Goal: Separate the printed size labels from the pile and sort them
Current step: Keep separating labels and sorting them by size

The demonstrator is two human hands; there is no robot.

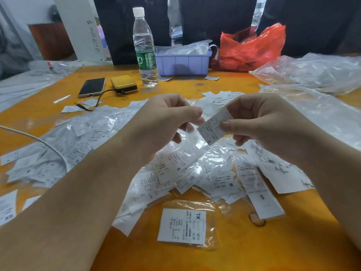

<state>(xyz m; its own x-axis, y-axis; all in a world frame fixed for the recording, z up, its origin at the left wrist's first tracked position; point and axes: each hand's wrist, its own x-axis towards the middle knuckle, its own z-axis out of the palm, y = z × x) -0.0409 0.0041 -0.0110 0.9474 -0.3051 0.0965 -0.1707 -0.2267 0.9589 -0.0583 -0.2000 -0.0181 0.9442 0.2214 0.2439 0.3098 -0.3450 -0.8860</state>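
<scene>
Orange table (254,241); hands pinch an S label (212,128), print blurred.

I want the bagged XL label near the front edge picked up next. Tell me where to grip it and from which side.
Pinch the clear bag's right margin, beyond the XL label, coming in from the right. The bag lies flat and alone on the orange table; its crinkled film looks slightly raised there, so fingertips can probably get under it without disturbing the label pile.
</scene>
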